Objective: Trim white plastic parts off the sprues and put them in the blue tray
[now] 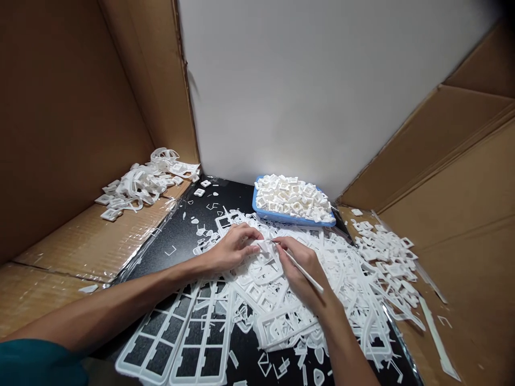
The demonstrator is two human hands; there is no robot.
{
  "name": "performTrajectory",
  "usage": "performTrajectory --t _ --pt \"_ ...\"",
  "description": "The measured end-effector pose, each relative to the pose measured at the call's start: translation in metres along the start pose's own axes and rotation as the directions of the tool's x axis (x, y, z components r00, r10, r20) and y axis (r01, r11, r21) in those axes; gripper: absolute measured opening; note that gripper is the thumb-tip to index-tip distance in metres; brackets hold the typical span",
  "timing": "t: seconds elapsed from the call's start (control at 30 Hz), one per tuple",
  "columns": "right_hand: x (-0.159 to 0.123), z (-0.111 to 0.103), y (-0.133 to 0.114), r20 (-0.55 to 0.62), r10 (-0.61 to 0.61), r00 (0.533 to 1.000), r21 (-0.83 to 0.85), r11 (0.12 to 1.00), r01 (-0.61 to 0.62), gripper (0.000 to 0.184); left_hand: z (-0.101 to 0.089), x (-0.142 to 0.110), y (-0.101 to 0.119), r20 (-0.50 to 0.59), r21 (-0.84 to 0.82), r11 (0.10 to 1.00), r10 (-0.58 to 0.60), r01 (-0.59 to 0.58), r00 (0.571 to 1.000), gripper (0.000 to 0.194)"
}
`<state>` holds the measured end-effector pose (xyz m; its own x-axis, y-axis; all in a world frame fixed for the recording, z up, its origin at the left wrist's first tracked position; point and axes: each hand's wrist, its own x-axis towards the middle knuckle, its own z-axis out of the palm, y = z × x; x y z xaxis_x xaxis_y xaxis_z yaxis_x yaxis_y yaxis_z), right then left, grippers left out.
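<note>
Between the fingertips and thumb of my left hand (233,251) is a small white plastic piece (264,246). My right hand (301,264) grips a slim white-handled tool (306,274) like a pen, its tip close against that piece; whether the tip is a blade is too small to tell. Both hands are over a spread heap of white plastic scraps and frames (341,268). Behind them stands a blue tray (281,217) piled high with small square white pieces (292,197).
Long white grid frames (201,348) lie at the front left on the black tabletop (161,262). More white parts are piled on cardboard at the left (140,185) and right (388,257). Cardboard walls (80,96) flank both sides, with a pale wall (301,91) behind.
</note>
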<state>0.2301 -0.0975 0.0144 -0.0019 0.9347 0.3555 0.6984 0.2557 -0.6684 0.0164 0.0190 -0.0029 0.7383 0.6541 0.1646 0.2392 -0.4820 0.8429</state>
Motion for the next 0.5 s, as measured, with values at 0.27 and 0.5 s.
performTrajectory --t 0.27,0.5 --pt "0.003 0.009 0.007 -0.027 0.079 0.996 0.076 0.994 -0.077 0.023 -0.006 -0.002 0.004 0.165 -0.322 0.946 0.012 0.042 0.986 0.048" --pt "0.003 0.010 0.012 -0.036 0.102 0.994 0.100 0.990 -0.098 0.024 -0.011 0.000 0.008 0.186 -0.078 0.989 0.141 -0.128 0.972 0.038"
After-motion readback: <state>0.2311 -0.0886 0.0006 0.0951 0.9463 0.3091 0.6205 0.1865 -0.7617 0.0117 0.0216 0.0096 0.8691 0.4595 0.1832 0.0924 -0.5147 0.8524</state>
